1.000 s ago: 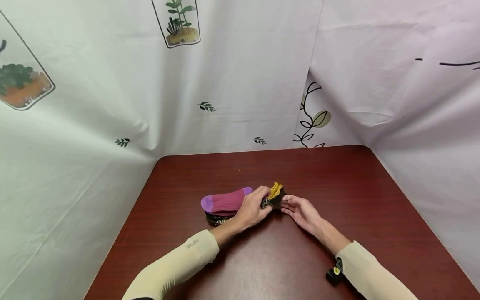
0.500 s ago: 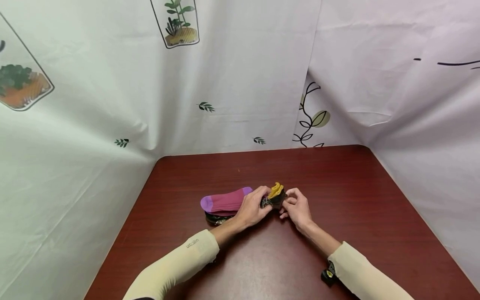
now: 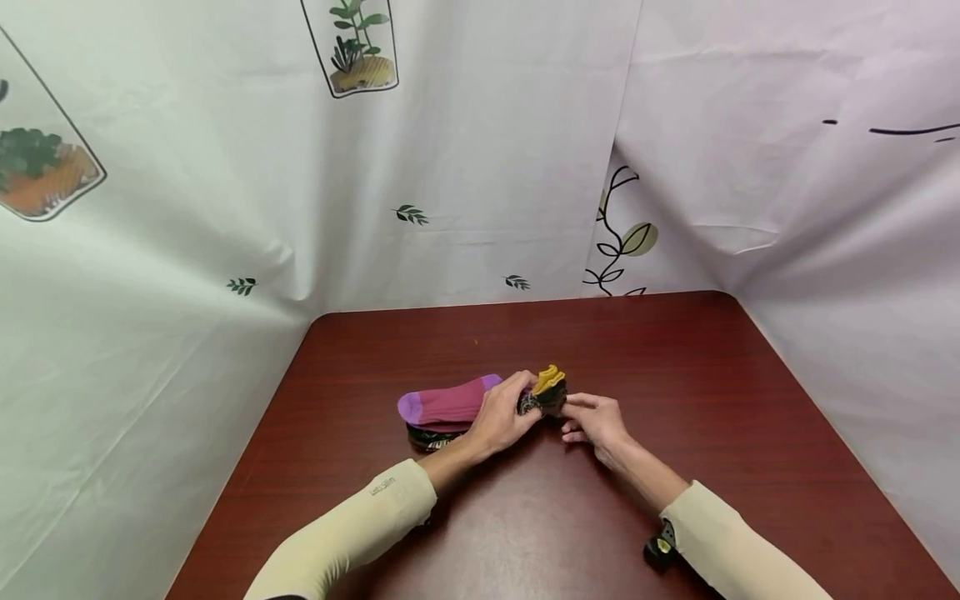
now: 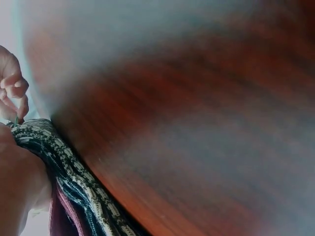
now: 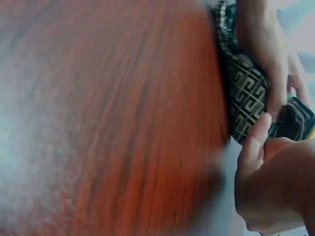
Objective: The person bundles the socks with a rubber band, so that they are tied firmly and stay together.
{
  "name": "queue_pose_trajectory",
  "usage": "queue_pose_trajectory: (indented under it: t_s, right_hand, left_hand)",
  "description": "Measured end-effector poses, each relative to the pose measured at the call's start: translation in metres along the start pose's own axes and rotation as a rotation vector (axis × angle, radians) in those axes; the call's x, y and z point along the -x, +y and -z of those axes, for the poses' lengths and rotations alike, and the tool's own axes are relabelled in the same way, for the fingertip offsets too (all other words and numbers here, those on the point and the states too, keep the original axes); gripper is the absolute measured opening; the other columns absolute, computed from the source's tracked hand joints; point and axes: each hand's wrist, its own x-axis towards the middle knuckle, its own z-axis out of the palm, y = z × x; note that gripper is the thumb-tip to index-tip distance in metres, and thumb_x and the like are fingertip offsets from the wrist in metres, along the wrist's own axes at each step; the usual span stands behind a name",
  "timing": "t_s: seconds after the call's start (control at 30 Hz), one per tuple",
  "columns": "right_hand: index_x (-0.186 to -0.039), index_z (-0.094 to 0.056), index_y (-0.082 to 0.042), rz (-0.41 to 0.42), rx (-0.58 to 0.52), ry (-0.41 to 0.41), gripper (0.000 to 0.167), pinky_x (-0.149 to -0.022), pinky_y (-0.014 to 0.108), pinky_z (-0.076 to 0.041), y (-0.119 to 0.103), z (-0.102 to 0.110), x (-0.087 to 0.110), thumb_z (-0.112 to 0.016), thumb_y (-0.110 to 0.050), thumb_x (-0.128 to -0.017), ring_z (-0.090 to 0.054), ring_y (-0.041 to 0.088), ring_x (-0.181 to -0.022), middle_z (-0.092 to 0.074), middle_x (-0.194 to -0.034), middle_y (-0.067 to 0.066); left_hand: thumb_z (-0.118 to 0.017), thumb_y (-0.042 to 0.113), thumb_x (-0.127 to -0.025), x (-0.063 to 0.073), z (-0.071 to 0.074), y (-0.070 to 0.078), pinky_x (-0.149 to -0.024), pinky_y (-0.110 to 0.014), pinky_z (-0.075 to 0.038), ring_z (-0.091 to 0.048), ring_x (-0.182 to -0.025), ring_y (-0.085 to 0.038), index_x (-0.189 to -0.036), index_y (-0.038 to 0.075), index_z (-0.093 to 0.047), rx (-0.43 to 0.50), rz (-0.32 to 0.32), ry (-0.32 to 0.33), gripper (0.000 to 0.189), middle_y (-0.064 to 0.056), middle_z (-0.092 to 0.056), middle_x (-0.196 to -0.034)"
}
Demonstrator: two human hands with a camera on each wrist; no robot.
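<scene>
Folded socks lie in a stack mid-table. The top one is a magenta sock (image 3: 453,404) with a purple toe; under it shows a dark patterned sock (image 3: 433,439), whose light key pattern is plain in the right wrist view. My left hand (image 3: 501,418) grips the stack near its right end, thumb in front and fingers over the top. Past that hand, dark cuffs (image 3: 552,398) and a yellow cuff (image 3: 550,378) stick up. My right hand (image 3: 600,423) pinches the edge of the dark cuffs with thumb and index finger, its other fingers curled below.
The socks rest on a reddish-brown wooden table (image 3: 675,358) with rounded far corners. White printed cloth (image 3: 480,167) hangs behind and along both sides. A small black device (image 3: 660,552) is strapped under the right sleeve.
My right hand has gone from loosely spread fingers beside the cuffs to fingertips at their edge, shifting slightly left. The left hand keeps its grip, and the socks stay in place.
</scene>
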Motion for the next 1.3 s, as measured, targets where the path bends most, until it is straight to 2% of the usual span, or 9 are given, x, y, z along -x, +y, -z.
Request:
queue_pose_trajectory:
  t_s: [0.13,0.23,0.4,0.53,0.63,0.73,0.97,1.07,1.3]
  right_hand:
    - [-0.116,-0.070,0.008,-0.082,-0.041,-0.040,0.020,-0.056,0.029,-0.059,0.004,0.002,0.002,-0.065,-0.007,-0.104,-0.068,0.014,-0.061,-0.071,-0.083,0.007]
    - [-0.111,-0.070,0.009,-0.031,0.007,-0.028,0.024,-0.055,0.031,-0.059,0.007,0.002,0.005,-0.062,-0.013,-0.107,-0.068,0.015,-0.062,-0.068,-0.082,0.008]
    - [-0.110,-0.077,0.005,0.272,0.289,0.040,0.016,-0.057,0.033,-0.059,0.005,0.007,0.012,-0.070,-0.007,-0.103,-0.071,0.023,-0.061,-0.074,-0.089,0.016]
    - [-0.113,-0.081,-0.004,0.578,0.635,0.044,0.021,-0.083,0.041,-0.060,0.001,0.011,0.010,-0.072,0.004,-0.096,-0.077,0.030,-0.094,-0.078,-0.111,0.012]
    - [-0.117,-0.080,-0.004,0.636,0.771,-0.001,0.028,-0.096,0.050,-0.055,-0.001,0.014,0.007,-0.069,0.007,-0.094,-0.071,0.032,-0.116,-0.077,-0.120,0.014]
    - [-0.126,-0.075,-0.002,0.612,0.844,-0.083,0.034,-0.091,0.049,-0.054,-0.003,0.016,0.006,-0.065,0.007,-0.095,-0.070,0.030,-0.105,-0.074,-0.124,0.019]
    - [-0.136,-0.062,-0.005,0.801,0.939,-0.258,0.048,-0.091,0.055,-0.053,0.009,0.030,-0.011,-0.058,0.009,-0.090,-0.065,0.037,-0.116,-0.068,-0.128,0.021]
    - [-0.129,-0.062,-0.010,0.853,0.910,-0.306,0.044,-0.083,0.052,-0.052,0.011,0.033,-0.019,-0.055,0.009,-0.090,-0.065,0.033,-0.105,-0.069,-0.118,0.016]
    - [-0.099,-0.071,-0.016,0.834,0.883,-0.399,0.032,-0.072,0.037,-0.046,0.002,0.029,-0.030,-0.051,0.008,-0.091,-0.057,0.017,-0.081,-0.067,-0.090,0.000]
  left_hand:
    - [-0.079,0.011,-0.082,0.001,0.000,0.000,-0.088,-0.035,-0.056,-0.070,-0.102,-0.014,-0.116,0.013,-0.065,-0.002,0.001,0.026,0.036,0.002,-0.072,-0.113]
    - [-0.079,0.012,-0.081,0.000,0.001,0.001,-0.086,-0.036,-0.057,-0.070,-0.101,-0.015,-0.116,0.013,-0.065,-0.011,0.000,0.028,0.038,0.002,-0.072,-0.112]
    - [-0.079,0.014,-0.083,-0.002,0.000,0.002,-0.085,-0.036,-0.057,-0.070,-0.100,-0.015,-0.118,0.013,-0.064,-0.021,0.009,0.005,0.039,0.002,-0.072,-0.114]
    - [-0.081,0.014,-0.083,-0.002,0.001,0.000,-0.084,-0.036,-0.057,-0.070,-0.100,-0.016,-0.117,0.013,-0.064,-0.018,0.011,0.016,0.038,-0.001,-0.074,-0.112]
    - [-0.081,0.014,-0.083,-0.002,0.001,-0.002,-0.083,-0.036,-0.057,-0.071,-0.100,-0.016,-0.117,0.013,-0.064,-0.016,0.014,0.021,0.037,-0.002,-0.074,-0.113]
    - [-0.079,0.013,-0.083,-0.002,0.000,-0.002,-0.083,-0.037,-0.057,-0.071,-0.099,-0.017,-0.118,0.012,-0.063,-0.013,0.028,0.034,0.038,-0.003,-0.074,-0.113]
    - [-0.079,0.012,-0.082,-0.002,0.002,0.000,-0.083,-0.038,-0.057,-0.071,-0.097,-0.018,-0.118,0.013,-0.062,-0.013,0.050,0.053,0.040,-0.003,-0.075,-0.112]
    - [-0.078,0.014,-0.083,-0.002,0.001,0.001,-0.080,-0.037,-0.057,-0.069,-0.094,-0.017,-0.118,0.014,-0.062,-0.006,0.057,0.033,0.038,-0.002,-0.075,-0.110]
    - [-0.076,0.014,-0.083,-0.001,-0.001,0.000,-0.077,-0.039,-0.057,-0.070,-0.091,-0.017,-0.117,0.014,-0.062,-0.020,0.065,0.030,0.037,-0.002,-0.076,-0.105]
